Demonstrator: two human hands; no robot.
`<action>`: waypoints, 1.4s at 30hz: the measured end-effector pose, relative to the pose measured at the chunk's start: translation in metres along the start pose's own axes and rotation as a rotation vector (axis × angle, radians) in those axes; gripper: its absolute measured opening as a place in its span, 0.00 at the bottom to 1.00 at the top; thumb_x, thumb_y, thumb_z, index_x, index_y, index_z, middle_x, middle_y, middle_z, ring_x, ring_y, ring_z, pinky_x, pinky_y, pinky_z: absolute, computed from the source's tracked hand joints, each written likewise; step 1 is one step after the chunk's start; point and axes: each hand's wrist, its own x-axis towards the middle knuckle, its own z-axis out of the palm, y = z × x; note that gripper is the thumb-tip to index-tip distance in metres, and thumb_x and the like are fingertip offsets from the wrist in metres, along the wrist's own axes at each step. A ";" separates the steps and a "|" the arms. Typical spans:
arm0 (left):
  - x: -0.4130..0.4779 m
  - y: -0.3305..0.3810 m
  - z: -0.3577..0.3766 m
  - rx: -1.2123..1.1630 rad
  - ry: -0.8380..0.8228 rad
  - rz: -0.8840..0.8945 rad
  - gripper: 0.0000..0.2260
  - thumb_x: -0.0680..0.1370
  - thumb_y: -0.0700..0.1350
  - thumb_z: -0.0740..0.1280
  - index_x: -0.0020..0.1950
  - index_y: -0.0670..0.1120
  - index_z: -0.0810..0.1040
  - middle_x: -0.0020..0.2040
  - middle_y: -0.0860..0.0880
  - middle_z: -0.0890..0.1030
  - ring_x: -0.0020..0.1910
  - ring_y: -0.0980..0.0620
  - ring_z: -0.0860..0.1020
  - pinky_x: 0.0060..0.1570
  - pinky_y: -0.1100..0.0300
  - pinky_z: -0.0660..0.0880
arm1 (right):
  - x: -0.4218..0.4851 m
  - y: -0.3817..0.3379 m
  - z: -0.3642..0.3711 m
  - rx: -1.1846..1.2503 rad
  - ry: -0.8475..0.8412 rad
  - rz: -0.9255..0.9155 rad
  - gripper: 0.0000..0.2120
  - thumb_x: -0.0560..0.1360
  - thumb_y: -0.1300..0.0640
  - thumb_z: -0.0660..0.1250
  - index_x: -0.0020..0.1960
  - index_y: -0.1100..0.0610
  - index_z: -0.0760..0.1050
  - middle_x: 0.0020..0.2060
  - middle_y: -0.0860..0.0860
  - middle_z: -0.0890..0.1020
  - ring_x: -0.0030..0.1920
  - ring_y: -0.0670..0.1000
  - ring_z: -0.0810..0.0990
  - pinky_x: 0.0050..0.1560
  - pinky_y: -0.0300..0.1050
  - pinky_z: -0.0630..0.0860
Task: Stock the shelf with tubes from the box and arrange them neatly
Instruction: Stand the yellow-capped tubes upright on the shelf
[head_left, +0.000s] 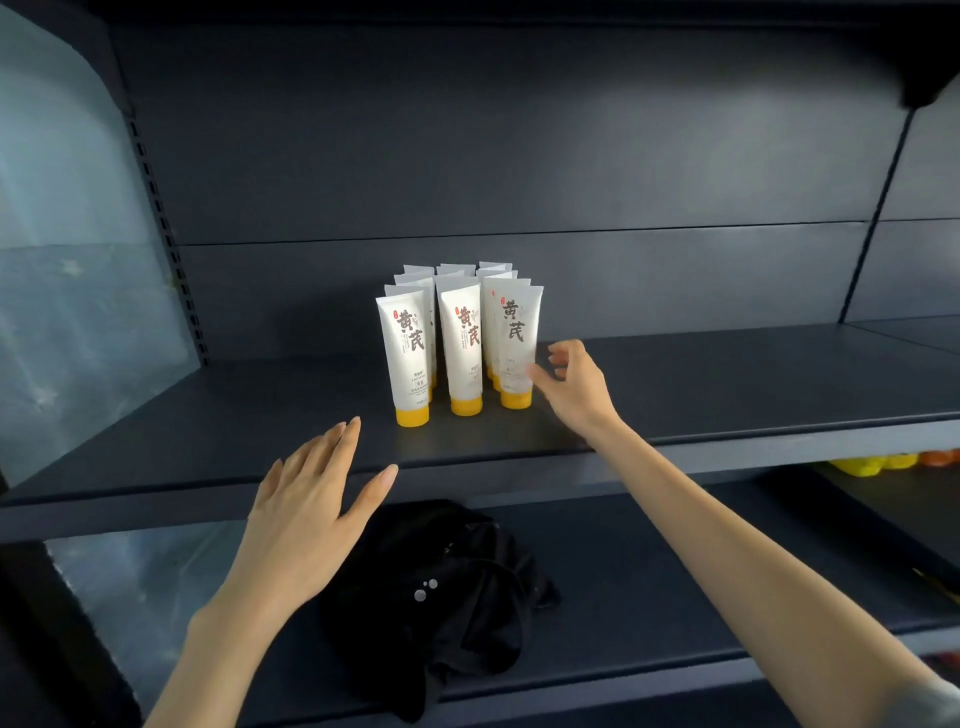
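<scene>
Shelf (727, 395) open at 3 o'clock of tubes (460, 343); I log right hand (576, 389) half-spread, thumb (537, 374) touching front-right tube (519, 332); left hand (306, 504) flat, empty.

I read two large dark brush-style characters, 黄芪, set one above the other on the front of each white plastic tube with a yellow cap in the front row: the left tube (408, 358), the middle tube (464, 348) and the right tube (517, 343). A small red seal mark (396, 314) sits just beside the upper character on each; I cannot make out what it says. Finer print runs beside and below the characters, too small for me to read.
</scene>
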 end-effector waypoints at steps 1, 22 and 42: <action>-0.001 0.001 0.001 -0.003 -0.006 0.007 0.37 0.72 0.67 0.43 0.78 0.52 0.48 0.78 0.52 0.56 0.76 0.52 0.56 0.73 0.53 0.54 | -0.007 0.001 -0.007 -0.061 0.009 -0.022 0.24 0.78 0.50 0.64 0.69 0.59 0.64 0.66 0.55 0.71 0.64 0.53 0.72 0.56 0.42 0.69; -0.047 0.133 0.062 0.067 -0.124 0.336 0.42 0.70 0.68 0.33 0.78 0.48 0.51 0.78 0.48 0.53 0.77 0.48 0.54 0.73 0.47 0.53 | -0.193 0.140 -0.205 -0.918 -0.031 0.155 0.37 0.75 0.32 0.43 0.78 0.49 0.43 0.78 0.48 0.46 0.77 0.52 0.42 0.74 0.61 0.42; -0.107 0.393 0.181 -0.126 -0.424 0.629 0.38 0.72 0.67 0.40 0.78 0.49 0.49 0.78 0.49 0.54 0.76 0.49 0.53 0.73 0.47 0.53 | -0.372 0.284 -0.436 -0.849 0.148 0.703 0.31 0.79 0.37 0.50 0.77 0.51 0.52 0.77 0.51 0.53 0.77 0.53 0.50 0.72 0.64 0.48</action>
